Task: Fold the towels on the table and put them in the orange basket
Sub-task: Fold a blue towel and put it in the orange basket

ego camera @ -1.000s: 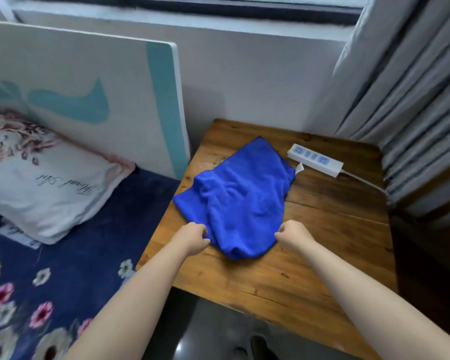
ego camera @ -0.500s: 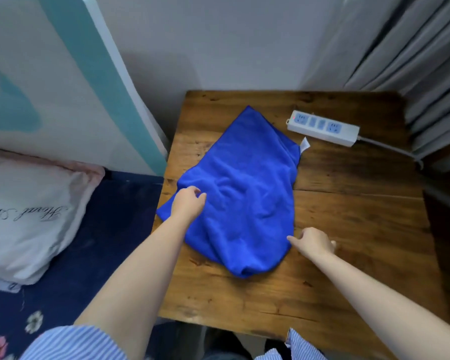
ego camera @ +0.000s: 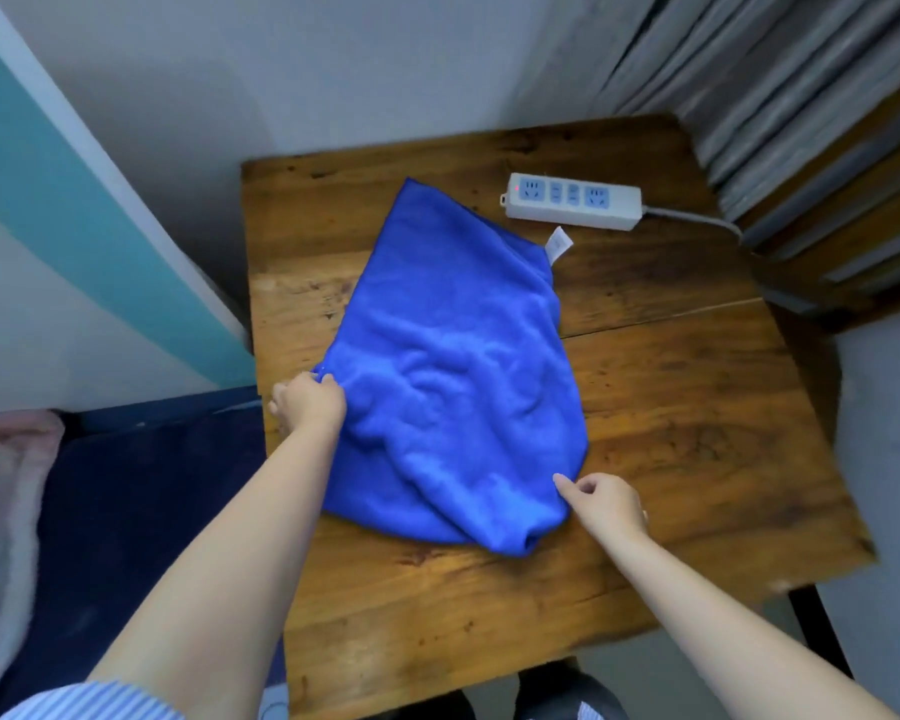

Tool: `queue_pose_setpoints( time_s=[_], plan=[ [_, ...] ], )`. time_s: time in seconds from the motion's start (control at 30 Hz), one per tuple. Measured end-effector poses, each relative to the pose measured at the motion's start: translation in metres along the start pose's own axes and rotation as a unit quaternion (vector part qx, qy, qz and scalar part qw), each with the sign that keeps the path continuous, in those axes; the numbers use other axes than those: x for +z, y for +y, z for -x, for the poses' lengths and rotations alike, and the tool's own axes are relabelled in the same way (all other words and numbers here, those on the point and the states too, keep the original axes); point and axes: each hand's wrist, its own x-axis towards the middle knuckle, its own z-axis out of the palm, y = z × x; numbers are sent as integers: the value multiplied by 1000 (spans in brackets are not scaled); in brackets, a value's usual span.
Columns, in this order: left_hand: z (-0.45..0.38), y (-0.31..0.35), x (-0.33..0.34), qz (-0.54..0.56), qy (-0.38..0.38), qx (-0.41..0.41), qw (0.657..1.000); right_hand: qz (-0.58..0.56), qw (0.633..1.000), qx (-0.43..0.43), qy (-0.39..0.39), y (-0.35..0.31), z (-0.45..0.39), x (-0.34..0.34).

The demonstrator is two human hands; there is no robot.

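A blue towel (ego camera: 453, 366) lies rumpled on the small wooden table (ego camera: 671, 407), with a white label at its far right corner. My left hand (ego camera: 310, 405) pinches the towel's left corner near the table's left edge. At the towel's near right edge is my right hand (ego camera: 601, 504), fingers curled; its index finger touches the cloth there, and a grip does not show. The near end of the towel is bunched into a fold. No orange basket is in view.
A white power strip (ego camera: 572, 200) with a grey cord lies at the table's far right. Grey curtains (ego camera: 780, 85) hang behind it. A white and teal board (ego camera: 74, 210) leans at the left above a dark blue bed (ego camera: 141, 511).
The camera has tilted down and closer over the table. My left hand went out to the towel's left corner and took it. My right hand released the near edge and returned to the near right edge.
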Motion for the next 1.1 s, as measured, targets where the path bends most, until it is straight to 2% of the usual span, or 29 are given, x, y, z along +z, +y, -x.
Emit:
queue_pose_setpoints(
  time_s=[0.13,0.3,0.43,0.57,0.67,0.8,0.93,1.0,1.1],
  plan=[
    [-7,-12,1,61,22,68,996,-25,999,5,43,-9,5,20],
    [-13,-34,-10,88,40,127,987,-129,986,-14,106,2,11,26],
    [-4,-38,-26,83,25,156,984,-203,973,-16,106,9,21,7],
    [15,-38,-46,53,-2,152,987,-129,989,-19,67,-8,26,-29],
    [25,-12,-63,46,-7,170,984,-37,994,-51,86,-51,26,-72],
    [37,63,-98,93,73,239,964,-67,973,-139,170,-133,28,-146],
    [50,141,-158,192,170,289,922,-151,923,-219,278,-189,37,-235],
    [60,163,-190,254,214,294,896,-214,895,-259,294,-201,47,-274],
    [72,164,-211,268,262,301,877,-271,868,-287,300,-200,52,-298]
  ],
)
